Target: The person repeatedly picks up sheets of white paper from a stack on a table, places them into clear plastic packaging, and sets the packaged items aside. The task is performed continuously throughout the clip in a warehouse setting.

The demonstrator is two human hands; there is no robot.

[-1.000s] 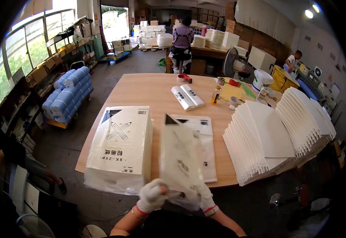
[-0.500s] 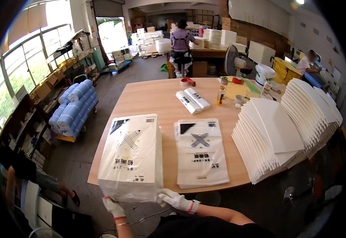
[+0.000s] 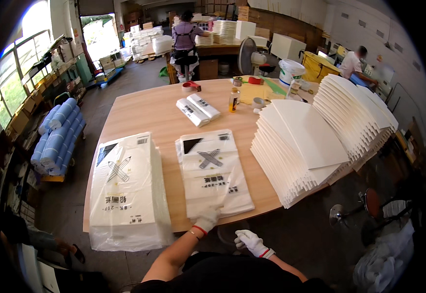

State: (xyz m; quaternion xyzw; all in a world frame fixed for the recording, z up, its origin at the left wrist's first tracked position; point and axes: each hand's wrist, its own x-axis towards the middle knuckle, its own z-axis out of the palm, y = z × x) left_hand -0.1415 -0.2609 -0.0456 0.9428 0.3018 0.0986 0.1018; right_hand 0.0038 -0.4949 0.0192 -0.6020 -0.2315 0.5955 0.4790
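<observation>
My left hand [image 3: 207, 219], in a white knit glove with a red cuff, rests on the near edge of a flat stack of printed plastic bags [image 3: 213, 178]. Its fingers lie outstretched over the plastic and blend with it. Just off the table's front edge, my right hand [image 3: 253, 243], gloved likewise, hangs in the air with its fingers loosely bent and apart and nothing visible in it. To the left stands a tall pile of white paper packs in clear printed bags [image 3: 125, 190], its plastic hanging past the table edge. Neither hand touches that pile.
Fanned stacks of white paper [image 3: 296, 151] cover the right of the wooden table [image 3: 135, 115]. Farther back lie folded bags [image 3: 198, 110], a small bottle [image 3: 234, 100] and a red tape dispenser [image 3: 191, 86]. Blue rolls [image 3: 59, 134] sit on a floor cart. Other people work beyond.
Both hands have left the tall bagged pile. My left hand has moved right onto the flat bags, and my right hand has drawn right, off the table. The view has shifted right.
</observation>
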